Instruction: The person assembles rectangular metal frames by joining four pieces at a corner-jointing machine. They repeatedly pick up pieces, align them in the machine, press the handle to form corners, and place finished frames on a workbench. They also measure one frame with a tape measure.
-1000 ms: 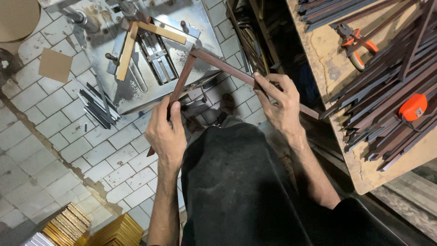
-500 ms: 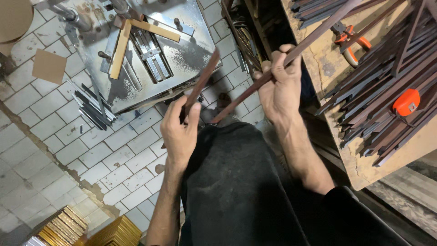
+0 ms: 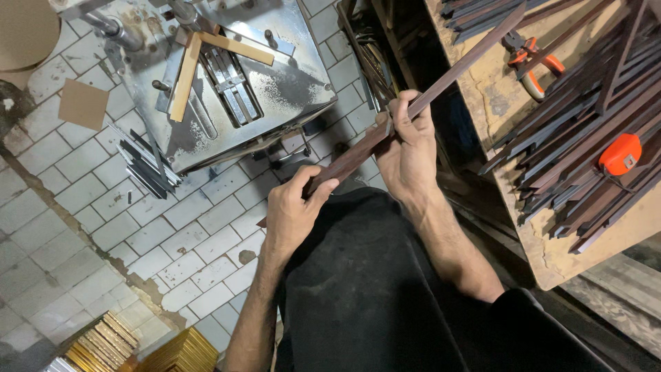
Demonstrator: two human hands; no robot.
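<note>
While cut off at the lower left edge, gilt mouldings stacked on a tiled floor, ends only in sight. Above, cardboard scraps and a steel machine bearing two pale wood strips, its top cropped by the frame. Beside its base, loose dark offcuts, too small to tell apart. At centre, left hand pinching the lower end of a long dark moulding, thumb on top, fingers curled beneath; right hand closed around its middle, hiding that stretch. Held slanting up to the right over a black apron, tip above a bench. Farther right, orange-handled pliers, partly covered, an orange tape measure and heaped dark mouldings running out of frame.
</note>
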